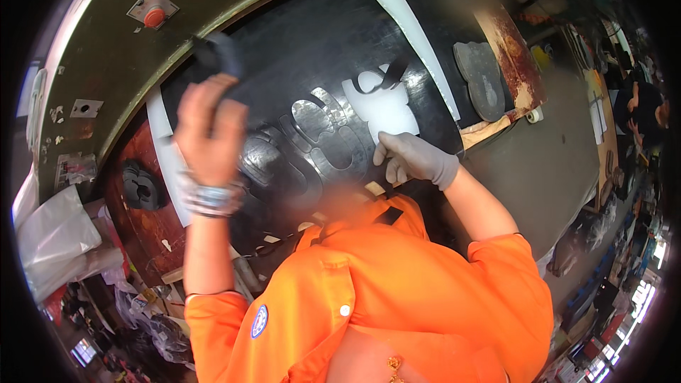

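Note:
A black rubber-like sheet [284, 50] lies in front of me with shoe-sole shapes cut into it. White backing [386, 110] shows through an opening, crossed by a loose black strip [395, 71]. My left hand [211, 124], bare and with bracelets at the wrist, is blurred by motion over the sheet's left side. Just past its fingertips is a smeared dark piece [218, 53]; whether the fingers hold it cannot be made out. My right hand [418, 159], in a grey glove, rests at the near edge of the white opening. Its fingers are curled, and whatever they grip is hidden.
A machine beam with a red button [154, 17] spans the far left. Dark sole-shaped pieces [140, 186] lie on the reddish board at left; grey sole-shaped pieces [480, 81] lie at right beside a worn wooden block [512, 57]. Plastic bags [60, 241] sit at far left.

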Motion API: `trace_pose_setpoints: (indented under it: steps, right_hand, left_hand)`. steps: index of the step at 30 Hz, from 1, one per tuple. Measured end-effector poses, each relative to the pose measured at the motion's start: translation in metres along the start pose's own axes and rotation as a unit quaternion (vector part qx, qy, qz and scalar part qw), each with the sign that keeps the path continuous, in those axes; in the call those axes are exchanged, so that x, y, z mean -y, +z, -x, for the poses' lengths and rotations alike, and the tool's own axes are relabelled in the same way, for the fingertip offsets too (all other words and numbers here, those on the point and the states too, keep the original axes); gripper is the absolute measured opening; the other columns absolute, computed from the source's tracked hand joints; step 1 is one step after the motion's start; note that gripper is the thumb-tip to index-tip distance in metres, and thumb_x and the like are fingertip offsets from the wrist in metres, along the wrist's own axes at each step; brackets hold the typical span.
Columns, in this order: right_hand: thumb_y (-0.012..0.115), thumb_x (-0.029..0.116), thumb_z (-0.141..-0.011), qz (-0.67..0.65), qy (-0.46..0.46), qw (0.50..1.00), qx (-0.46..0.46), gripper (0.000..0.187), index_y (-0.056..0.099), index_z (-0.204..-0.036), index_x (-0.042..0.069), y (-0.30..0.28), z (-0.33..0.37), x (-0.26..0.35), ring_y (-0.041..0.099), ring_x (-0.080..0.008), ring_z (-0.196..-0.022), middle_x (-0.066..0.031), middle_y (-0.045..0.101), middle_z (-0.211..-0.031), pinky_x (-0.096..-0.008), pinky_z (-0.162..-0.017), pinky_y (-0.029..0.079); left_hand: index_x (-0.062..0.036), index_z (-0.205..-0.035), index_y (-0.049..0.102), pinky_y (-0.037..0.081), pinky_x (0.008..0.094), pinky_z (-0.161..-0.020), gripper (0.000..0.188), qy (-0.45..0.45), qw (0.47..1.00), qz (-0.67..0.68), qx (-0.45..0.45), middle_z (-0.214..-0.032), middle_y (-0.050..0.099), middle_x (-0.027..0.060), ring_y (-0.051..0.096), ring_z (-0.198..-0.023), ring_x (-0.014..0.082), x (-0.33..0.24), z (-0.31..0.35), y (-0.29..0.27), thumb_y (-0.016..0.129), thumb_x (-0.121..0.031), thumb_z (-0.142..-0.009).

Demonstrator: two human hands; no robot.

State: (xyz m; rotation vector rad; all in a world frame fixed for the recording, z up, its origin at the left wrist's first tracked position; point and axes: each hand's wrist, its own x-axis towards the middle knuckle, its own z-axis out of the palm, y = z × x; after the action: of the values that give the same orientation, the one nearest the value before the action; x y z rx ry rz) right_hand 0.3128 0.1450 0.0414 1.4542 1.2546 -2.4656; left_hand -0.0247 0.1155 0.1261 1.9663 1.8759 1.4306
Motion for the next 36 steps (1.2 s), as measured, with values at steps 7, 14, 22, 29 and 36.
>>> trace_pose_setpoints:
  steps: [7, 14, 22, 29, 36]
  right_hand:
    - [0.036, 0.058, -0.103, -0.278, -0.092, 0.95, 0.107, 0.062, 0.064, -0.09, 0.003, -0.003, -0.022, -0.011, 0.048, -0.018, -0.047, -0.0107, 0.061, -0.065, -0.0302, -0.049, 0.044]
    - [0.075, 0.018, -0.083, 0.266, -0.4, 0.799, -0.361, 0.014, 0.068, -0.086, 0.006, 0.055, -0.003, -0.012, 0.066, -0.0151, -0.063, -0.019, 0.071, -0.107, -0.0278, -0.057, 0.051]
    - [0.063, 0.049, -0.09, 0.636, -0.27, 0.7, -0.18, 0.044, 0.066, -0.093, 0.005, 0.084, -0.018, -0.018, 0.072, -0.0287, -0.079, -0.0203, 0.048, -0.147, -0.044, -0.07, 0.056]
    - [0.062, 0.048, -0.091, 0.539, -0.306, 0.771, -0.145, 0.043, 0.066, -0.088, 0.005, 0.082, -0.007, -0.004, 0.07, -0.0283, -0.083, -0.0147, 0.066, -0.122, -0.0393, -0.074, 0.055]
    - [0.039, 0.051, -0.103, 0.038, -0.011, 0.995, 0.088, 0.054, 0.056, -0.088, 0.002, 0.09, -0.035, 0.017, 0.053, -0.0137, -0.045, -0.0104, 0.062, -0.065, -0.0255, -0.046, 0.042]
  left_hand:
    - [-0.0023, -0.132, 0.058, 0.033, 0.0554, -0.114, 0.062, 0.073, 0.959, 0.027, 0.272, -0.136, 0.053, 0.022, 0.051, -0.131, 0.0351, -0.042, 0.129, 0.102, 0.079, -0.025, -0.078]
    - [-0.002, -0.116, 0.069, 0.05, 0.0285, -0.075, 0.026, -0.29, 0.907, 0.23, 0.201, -0.078, 0.069, 0.0046, 0.062, -0.076, 0.0131, -0.021, 0.125, 0.106, 0.055, -0.017, -0.102]
    - [-0.0022, -0.075, 0.063, 0.05, 0.0331, -0.064, 0.033, -0.303, 0.895, 0.285, -0.163, -0.062, 0.062, 0.0092, 0.062, -0.06, 0.018, 0.008, 0.013, 0.025, 0.069, -0.027, -0.096]
    - [0.0061, -0.093, 0.071, 0.049, 0.0264, -0.062, 0.018, -0.093, 0.966, 0.199, -0.136, -0.071, 0.064, 0.0041, 0.058, -0.062, 0.0098, 0.007, -0.03, -0.085, 0.069, -0.012, -0.096]
    - [-0.0012, -0.108, 0.068, 0.052, 0.0382, -0.069, 0.033, 0.089, 0.988, -0.035, 0.12, -0.087, 0.065, 0.0147, 0.063, -0.078, 0.0317, -0.02, 0.122, 0.004, 0.077, -0.013, -0.079]
